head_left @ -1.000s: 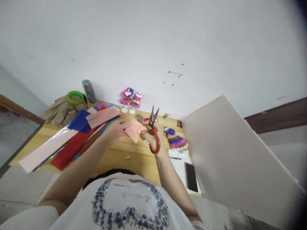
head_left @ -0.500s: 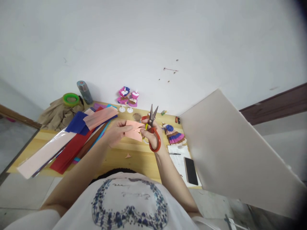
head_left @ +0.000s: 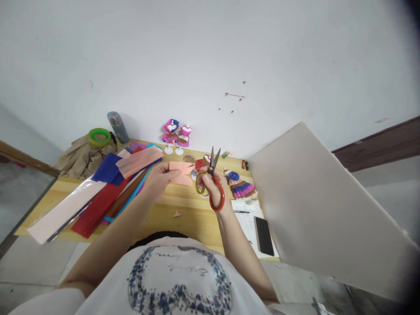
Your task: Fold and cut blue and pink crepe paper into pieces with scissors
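My left hand (head_left: 159, 178) pinches a piece of peach crepe paper (head_left: 180, 173) between thumb and fingers, its right edge cut into a notch. Scissors (head_left: 216, 186) with orange handles sit in my right hand (head_left: 210, 181), the blades pointing up and slightly apart. The right hand is just to the right of the paper and no longer touches it. A small peach scrap (head_left: 177, 214) lies on the wooden table (head_left: 193, 223) below the hands.
Crepe paper strips (head_left: 98, 205) lie at the left, near green tape (head_left: 99, 137) on beige cloth and a thermos (head_left: 118, 127). Small dress forms (head_left: 177, 135) stand behind. On the right are a layered paper dress (head_left: 241, 186), a phone (head_left: 264, 235) and an upright white board (head_left: 315, 197).
My right hand has let go of the paper's right edge and moved slightly right with the scissors. The left hand still holds the paper.
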### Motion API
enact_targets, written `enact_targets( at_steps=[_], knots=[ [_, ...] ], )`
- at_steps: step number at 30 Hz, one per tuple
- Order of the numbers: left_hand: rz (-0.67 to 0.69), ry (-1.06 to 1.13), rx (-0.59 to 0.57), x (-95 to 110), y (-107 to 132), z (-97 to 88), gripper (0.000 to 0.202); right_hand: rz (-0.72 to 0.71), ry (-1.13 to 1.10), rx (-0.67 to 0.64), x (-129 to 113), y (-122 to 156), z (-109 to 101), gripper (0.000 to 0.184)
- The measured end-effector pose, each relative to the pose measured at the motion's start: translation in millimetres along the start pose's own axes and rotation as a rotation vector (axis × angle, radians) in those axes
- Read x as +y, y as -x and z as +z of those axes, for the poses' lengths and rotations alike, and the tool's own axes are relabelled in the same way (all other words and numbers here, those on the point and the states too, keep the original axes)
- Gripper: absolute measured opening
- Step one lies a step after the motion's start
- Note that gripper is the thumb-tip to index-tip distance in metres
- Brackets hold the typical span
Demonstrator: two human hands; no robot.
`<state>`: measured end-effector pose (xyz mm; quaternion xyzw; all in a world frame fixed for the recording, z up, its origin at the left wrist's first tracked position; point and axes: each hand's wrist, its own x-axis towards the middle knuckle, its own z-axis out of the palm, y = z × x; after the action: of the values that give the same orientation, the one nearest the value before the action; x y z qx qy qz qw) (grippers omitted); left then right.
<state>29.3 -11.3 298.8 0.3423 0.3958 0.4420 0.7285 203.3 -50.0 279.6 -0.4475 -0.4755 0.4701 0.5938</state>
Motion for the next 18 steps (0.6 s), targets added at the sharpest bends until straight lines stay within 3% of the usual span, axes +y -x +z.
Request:
enact_targets(
  at_steps=[4,8,13,18],
  knots=[
    [0.094,0.059,0.039,-2.7,-6.3,0.5,0.031,-0.033,0.032,-0.131,-1.3,13.6,1.3,0.036],
    [0.122,0.119,0.032,-4.7,-12.6,-0.7,0.023,0.035,0.110,-0.264,3.3,23.2,10.4,0.040],
    [0.152,0.150,0.093,-5.6,-12.7,1.1,0.021,0.101,0.131,-0.287,10.2,22.3,19.3,0.043],
    [0.119,0.136,0.018,-1.4,-3.8,8.7,0.029,0.118,0.127,-0.302,11.5,17.6,22.6,0.041]
  ],
)
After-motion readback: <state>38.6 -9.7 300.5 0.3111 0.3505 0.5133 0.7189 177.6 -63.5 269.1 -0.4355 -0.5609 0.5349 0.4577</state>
